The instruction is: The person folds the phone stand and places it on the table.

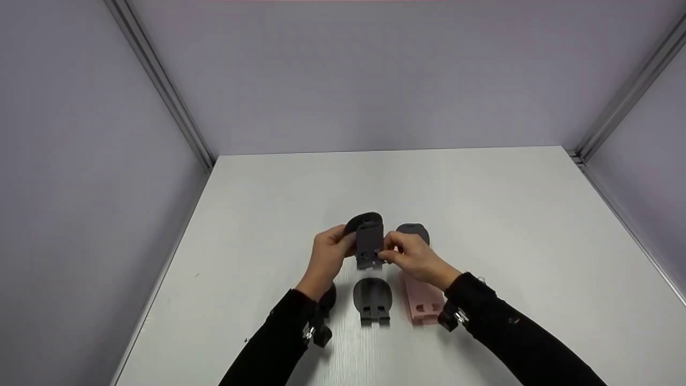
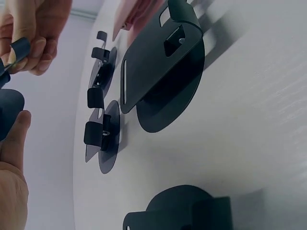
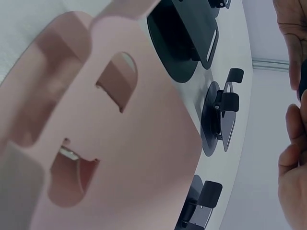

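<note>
A dark grey phone stand (image 1: pixel 370 241), with a rounded base and a flat plate with hooked tabs, is held above the table. My left hand (image 1: pixel 328 254) grips its rounded base from the left. At the plate's lower right corner, my right hand (image 1: pixel 415 257) pinches the stand; in the left wrist view, that hand (image 2: pixel 38 36) has thumb and fingers on a hooked tab. Only an edge of the held stand (image 3: pixel 303 79) shows in the right wrist view. Below the hands, another dark stand (image 1: pixel 372 300) lies on the table, with a pink stand (image 1: pixel 423 300) under my right wrist.
One more dark stand (image 1: pixel 412 230) is behind my right hand, and another (image 1: pixel 328 296) is partly hidden by my left wrist. The left wrist view shows several dark stands on the white table (image 1: pixel 257 214). Grey panels (image 1: pixel 364 75) rise behind and beside it.
</note>
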`<state>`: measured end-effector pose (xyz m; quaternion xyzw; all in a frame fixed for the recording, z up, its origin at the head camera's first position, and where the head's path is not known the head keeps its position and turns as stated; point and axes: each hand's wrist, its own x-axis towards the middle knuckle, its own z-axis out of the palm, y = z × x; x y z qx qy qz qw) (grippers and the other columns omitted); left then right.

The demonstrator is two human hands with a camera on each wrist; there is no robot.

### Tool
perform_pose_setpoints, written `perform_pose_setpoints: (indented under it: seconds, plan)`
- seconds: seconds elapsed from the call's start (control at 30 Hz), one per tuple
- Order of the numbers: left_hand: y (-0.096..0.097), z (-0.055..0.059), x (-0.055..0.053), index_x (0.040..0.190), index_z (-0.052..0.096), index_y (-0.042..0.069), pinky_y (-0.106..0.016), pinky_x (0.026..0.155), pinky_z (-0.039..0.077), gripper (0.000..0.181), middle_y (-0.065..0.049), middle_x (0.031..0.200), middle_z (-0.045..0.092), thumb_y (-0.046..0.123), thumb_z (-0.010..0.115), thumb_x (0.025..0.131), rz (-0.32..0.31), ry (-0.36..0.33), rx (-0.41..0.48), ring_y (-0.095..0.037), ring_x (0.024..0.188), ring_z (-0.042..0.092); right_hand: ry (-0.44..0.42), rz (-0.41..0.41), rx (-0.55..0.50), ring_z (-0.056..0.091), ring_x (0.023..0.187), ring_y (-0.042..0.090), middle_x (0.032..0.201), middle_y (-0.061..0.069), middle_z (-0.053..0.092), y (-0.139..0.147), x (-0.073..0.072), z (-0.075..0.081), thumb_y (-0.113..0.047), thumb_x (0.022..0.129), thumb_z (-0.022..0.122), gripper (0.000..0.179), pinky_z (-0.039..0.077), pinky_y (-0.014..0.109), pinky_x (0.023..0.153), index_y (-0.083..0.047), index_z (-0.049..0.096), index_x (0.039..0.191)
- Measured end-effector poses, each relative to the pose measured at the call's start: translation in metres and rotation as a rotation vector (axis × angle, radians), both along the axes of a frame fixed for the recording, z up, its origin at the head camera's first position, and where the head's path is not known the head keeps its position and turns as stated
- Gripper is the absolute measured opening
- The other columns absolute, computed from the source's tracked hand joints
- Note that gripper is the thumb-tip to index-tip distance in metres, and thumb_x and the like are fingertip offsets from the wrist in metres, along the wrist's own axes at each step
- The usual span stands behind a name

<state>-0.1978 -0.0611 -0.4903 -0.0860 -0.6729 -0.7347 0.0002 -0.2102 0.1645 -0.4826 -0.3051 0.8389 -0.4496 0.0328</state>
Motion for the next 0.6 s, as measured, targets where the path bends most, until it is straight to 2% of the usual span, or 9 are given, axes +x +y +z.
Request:
perform_pose_setpoints:
  seconds: [0.13, 0.37, 0.6]
  plan:
    - [0.0002, 0.0006, 0.0013, 0.109, 0.074, -0.002, -0.036, 0.086, 0.061, 0.019, -0.012, 0.098, 0.075, 0.012, 0.064, 0.102, -0.014, -0.008, 0.016, -0.021, 0.092, 0.075, 0.034, -0.005, 0.014, 0.047, 0.069, 0.012, 0.085, -0.003, 0.062, -0.0007, 0.0011, -0.0012, -0.017, 0.096, 0.072, 0.016, 0.038, 0.024, 0.061, -0.012, 0.060, 0.088]
    - [0.0027, -0.0028, 0.0015, 0.109, 0.074, -0.004, -0.037, 0.085, 0.061, 0.020, -0.011, 0.097, 0.075, 0.011, 0.065, 0.101, -0.022, -0.029, 0.055, -0.020, 0.088, 0.076, 0.053, -0.009, 0.006, 0.051, 0.074, 0.018, 0.087, -0.002, 0.063, -0.0019, 0.0011, -0.0053, -0.017, 0.096, 0.073, 0.015, 0.039, 0.025, 0.064, -0.012, 0.061, 0.088]
    - [0.0060, -0.0036, 0.0010, 0.107, 0.073, -0.008, -0.033, 0.078, 0.062, 0.019, -0.009, 0.091, 0.075, 0.009, 0.067, 0.099, -0.008, -0.056, 0.064, -0.016, 0.080, 0.074, 0.076, -0.014, 0.002, 0.053, 0.078, 0.011, 0.089, -0.001, 0.065, -0.0029, 0.0007, -0.0084, -0.014, 0.095, 0.073, 0.011, 0.042, 0.025, 0.066, -0.011, 0.064, 0.090]
